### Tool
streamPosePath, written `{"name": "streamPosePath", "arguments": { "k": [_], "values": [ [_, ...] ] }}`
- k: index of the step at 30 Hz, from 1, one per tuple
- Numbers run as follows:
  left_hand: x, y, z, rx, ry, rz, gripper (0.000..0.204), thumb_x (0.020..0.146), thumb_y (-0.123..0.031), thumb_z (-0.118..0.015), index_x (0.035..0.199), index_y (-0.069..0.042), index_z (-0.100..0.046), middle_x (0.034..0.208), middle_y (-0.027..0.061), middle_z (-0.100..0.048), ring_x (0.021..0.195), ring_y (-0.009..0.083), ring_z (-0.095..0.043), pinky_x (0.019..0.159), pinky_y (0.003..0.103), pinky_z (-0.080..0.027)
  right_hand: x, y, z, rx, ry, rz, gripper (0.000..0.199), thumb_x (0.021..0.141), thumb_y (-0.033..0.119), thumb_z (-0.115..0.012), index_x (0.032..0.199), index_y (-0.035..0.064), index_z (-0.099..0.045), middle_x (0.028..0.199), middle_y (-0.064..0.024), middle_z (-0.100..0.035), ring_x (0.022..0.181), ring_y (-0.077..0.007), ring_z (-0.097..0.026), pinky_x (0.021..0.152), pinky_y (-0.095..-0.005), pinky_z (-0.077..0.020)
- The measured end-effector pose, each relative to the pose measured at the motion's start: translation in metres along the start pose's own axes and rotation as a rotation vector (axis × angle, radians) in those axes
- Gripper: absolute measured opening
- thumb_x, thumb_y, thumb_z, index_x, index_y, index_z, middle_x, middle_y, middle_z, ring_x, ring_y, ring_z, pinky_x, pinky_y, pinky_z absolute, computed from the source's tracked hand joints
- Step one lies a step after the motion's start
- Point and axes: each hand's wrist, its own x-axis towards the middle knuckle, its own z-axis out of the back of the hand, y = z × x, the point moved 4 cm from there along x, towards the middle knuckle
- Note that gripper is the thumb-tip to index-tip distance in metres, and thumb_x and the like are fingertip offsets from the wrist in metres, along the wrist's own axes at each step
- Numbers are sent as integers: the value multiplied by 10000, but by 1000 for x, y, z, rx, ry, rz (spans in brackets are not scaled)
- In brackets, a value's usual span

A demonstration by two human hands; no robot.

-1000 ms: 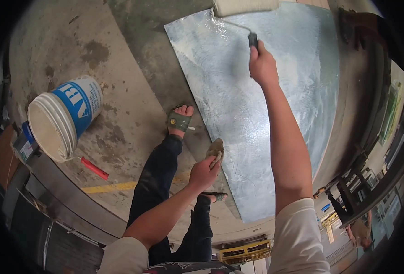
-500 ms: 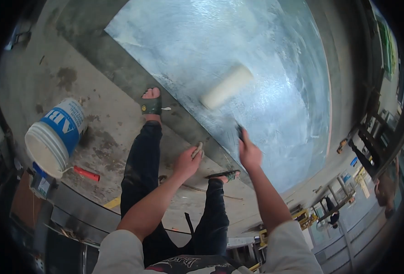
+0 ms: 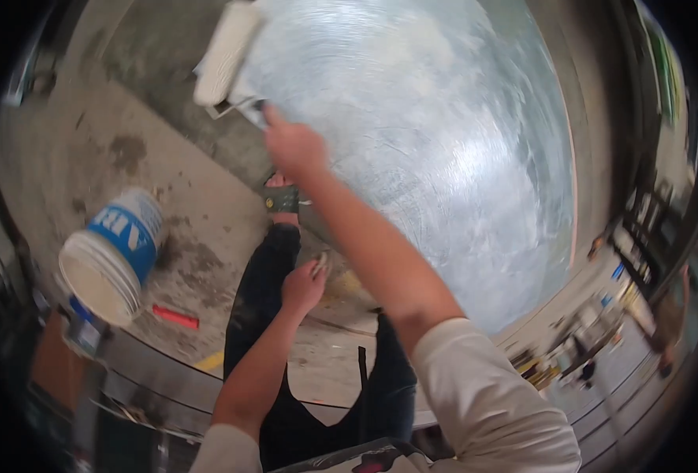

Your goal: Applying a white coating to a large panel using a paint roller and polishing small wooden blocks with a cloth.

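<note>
My right hand (image 3: 295,150) is closed round the dark handle of a paint roller (image 3: 229,51). The roller's wide cream sleeve lies over the far left corner of a large flat panel (image 3: 412,150), which carries a streaky, wet whitish coating. My right forearm reaches across the panel's near left edge. Lower and nearer, my left hand (image 3: 303,290) is closed on a small pale object (image 3: 320,263) whose kind I cannot make out. That hand is over the floor, in front of my legs and apart from the panel.
A white and blue bucket (image 3: 120,256) lies tilted at the left, with a red handle (image 3: 176,317) beside it. My sandalled left foot (image 3: 281,195) stands by the panel's edge on the stained concrete floor (image 3: 140,142). Dark racks and clutter (image 3: 648,244) line the right side.
My right hand has swept the roller from the panel's near middle to its far left corner. My left hand still grips the small pale object, slightly lower and further left in view.
</note>
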Motion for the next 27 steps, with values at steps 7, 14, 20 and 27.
{"name": "streamPosePath", "arguments": {
  "k": [7,14,20,27],
  "values": [
    [-23,16,12,-150,-167,-120,287,1008,-230,-584,1097,37,-640,857,147,-681,783,179,-638,734,329,-497,-71,-137,27,-3,-180,33,392,977,335,-554,1362,261,-561,810,-165,-699,766,-397,-686,664,-518,-541],
    [-80,-42,-69,-20,-4,-174,246,1018,-199,-572,1075,26,-653,832,46,-656,771,107,-578,720,286,-474,-343,-433,120,-115,-221,-339,433,997,391,-522,1428,396,-486,874,-163,-704,816,-385,-686,706,-506,-542],
    [-195,-85,-90,-8,-251,-405,218,1024,-175,-568,1066,16,-664,821,5,-626,785,73,-554,725,266,-473,-596,-647,102,-92,-281,-596,447,978,432,-526,1418,360,-512,987,-185,-713,930,-413,-679,808,-524,-542],
    [-423,-66,-194,218,-372,-540,190,965,-190,-622,1012,-13,-674,869,163,-696,805,288,-699,758,373,-544,-781,-736,112,2,-204,-772,391,990,313,-462,1330,221,-631,1206,-185,-685,1140,-385,-638,964,-502,-499]
  ]
}}
